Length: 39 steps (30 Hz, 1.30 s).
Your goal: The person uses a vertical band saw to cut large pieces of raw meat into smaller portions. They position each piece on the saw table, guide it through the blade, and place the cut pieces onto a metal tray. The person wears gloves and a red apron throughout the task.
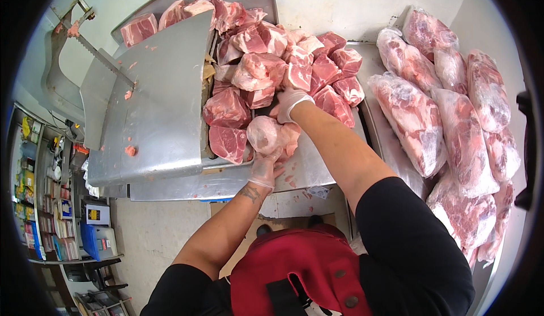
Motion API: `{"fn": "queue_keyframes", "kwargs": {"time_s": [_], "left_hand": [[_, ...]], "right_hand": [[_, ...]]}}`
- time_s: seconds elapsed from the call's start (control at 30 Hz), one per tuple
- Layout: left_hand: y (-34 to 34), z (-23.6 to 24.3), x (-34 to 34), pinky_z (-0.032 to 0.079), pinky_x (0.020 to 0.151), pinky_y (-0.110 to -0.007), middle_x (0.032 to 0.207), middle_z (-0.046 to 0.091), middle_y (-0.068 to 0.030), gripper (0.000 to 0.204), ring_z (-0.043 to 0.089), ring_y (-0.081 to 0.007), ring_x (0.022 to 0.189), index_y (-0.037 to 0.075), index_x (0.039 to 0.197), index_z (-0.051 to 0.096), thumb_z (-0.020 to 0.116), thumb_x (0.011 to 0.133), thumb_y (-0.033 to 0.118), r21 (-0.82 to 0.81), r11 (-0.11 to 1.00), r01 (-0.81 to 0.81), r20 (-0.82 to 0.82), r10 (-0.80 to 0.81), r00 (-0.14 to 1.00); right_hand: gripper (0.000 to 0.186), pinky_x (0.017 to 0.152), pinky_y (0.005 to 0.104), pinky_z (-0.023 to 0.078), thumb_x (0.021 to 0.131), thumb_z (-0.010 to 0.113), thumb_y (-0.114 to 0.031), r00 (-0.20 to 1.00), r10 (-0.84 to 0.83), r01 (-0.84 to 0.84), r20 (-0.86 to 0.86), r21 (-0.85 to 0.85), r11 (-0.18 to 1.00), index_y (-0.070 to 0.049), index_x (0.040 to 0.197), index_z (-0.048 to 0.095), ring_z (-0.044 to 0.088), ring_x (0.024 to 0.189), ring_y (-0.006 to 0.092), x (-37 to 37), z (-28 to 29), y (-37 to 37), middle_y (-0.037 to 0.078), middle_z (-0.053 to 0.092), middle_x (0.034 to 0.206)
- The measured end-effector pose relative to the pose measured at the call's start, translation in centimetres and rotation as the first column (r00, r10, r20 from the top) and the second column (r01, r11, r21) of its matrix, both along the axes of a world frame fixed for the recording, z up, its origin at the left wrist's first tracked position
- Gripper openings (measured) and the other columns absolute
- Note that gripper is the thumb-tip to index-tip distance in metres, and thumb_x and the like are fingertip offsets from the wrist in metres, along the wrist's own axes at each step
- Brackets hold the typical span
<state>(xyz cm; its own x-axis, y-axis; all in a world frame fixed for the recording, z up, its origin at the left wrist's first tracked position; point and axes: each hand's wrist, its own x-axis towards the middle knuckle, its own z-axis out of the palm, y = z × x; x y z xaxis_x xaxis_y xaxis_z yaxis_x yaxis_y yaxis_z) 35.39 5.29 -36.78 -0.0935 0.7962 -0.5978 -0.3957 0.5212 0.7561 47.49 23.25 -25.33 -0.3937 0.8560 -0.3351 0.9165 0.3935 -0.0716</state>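
A pale, fat-covered piece of meat [265,134] is between my hands at the near edge of the pile. My left hand [264,170], in a clear glove, cups its near side with the fingers curled against it. My right hand [292,102], also gloved, reaches in from the right and grips its far side; its fingertips are partly hidden among the meat. Around them lies a heap of raw cut meat chunks [259,71], pink with white fat. One flat-cut chunk [228,144] sits just left of my left hand.
Left of the heap is a bandsaw's metal table [157,103], with an upright toothed blade [105,61] and meat scraps. Several plastic-wrapped meat pieces [409,120] fill a metal surface at the right. Shelves of goods [50,203] stand at far left, beyond the tiled floor [144,239].
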Motion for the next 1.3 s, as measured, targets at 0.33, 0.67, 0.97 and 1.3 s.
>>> {"fn": "queue_keyframes", "kwargs": {"time_s": [0.33, 0.67, 0.97, 1.3], "left_hand": [[1.0, -1.7, 0.3, 0.059, 0.100, -0.054, 0.136, 0.069, -0.0117, 0.057, 0.069, -0.0291, 0.122, 0.011, 0.146, 0.058, 0.081, 0.095, 0.016, 0.175, 0.984, -0.025, 0.290, -0.028, 0.956], [-1.0, -4.6, -1.9, 0.050, 0.114, -0.058, 0.156, 0.056, -0.0123, 0.075, 0.056, -0.0341, 0.143, 0.012, 0.165, 0.038, 0.073, 0.098, 0.017, 0.247, 0.968, 0.043, 0.517, -0.169, 0.839], [-0.1, -3.6, -2.0, 0.049, 0.112, -0.070, 0.161, 0.050, -0.0115, 0.084, 0.054, -0.0392, 0.144, 0.027, 0.165, 0.038, 0.075, 0.091, 0.016, 0.326, 0.904, 0.278, 0.487, -0.412, 0.770], [-1.8, -4.2, -1.3, 0.054, 0.108, -0.069, 0.158, 0.055, -0.0144, 0.079, 0.053, -0.0385, 0.145, 0.011, 0.161, 0.043, 0.077, 0.091, 0.023, 0.105, 0.957, 0.269, 0.578, -0.279, 0.767]], "right_hand": [[0.067, 0.099, 0.0434, 0.061, 0.066, 0.082, -0.034, 0.970, -0.208, 0.195, -0.126, -0.108, 0.975, -0.003, 0.124, 0.076, 0.070, 0.122, 0.0389, 5.5, -5.1, -2.2, 0.023, 0.075, 0.124], [0.111, 0.102, 0.0420, 0.057, 0.064, 0.087, -0.027, 0.674, -0.648, 0.415, -0.354, -0.544, 0.729, 0.001, 0.163, 0.043, 0.064, 0.135, 0.0351, 10.0, -2.1, -7.9, 0.024, 0.057, 0.156], [0.103, 0.113, 0.0416, 0.048, 0.076, 0.076, -0.016, 0.249, -0.789, 0.164, -0.562, -0.778, 0.606, -0.004, 0.169, 0.033, 0.058, 0.139, 0.0289, 16.5, -5.4, -10.0, 0.016, 0.057, 0.155], [0.096, 0.126, 0.0415, 0.041, 0.075, 0.068, -0.020, -0.339, -0.815, -0.489, -0.469, -0.653, 0.579, 0.001, 0.164, 0.039, 0.058, 0.143, 0.0285, 18.6, -9.1, -17.8, 0.015, 0.057, 0.156]]}}
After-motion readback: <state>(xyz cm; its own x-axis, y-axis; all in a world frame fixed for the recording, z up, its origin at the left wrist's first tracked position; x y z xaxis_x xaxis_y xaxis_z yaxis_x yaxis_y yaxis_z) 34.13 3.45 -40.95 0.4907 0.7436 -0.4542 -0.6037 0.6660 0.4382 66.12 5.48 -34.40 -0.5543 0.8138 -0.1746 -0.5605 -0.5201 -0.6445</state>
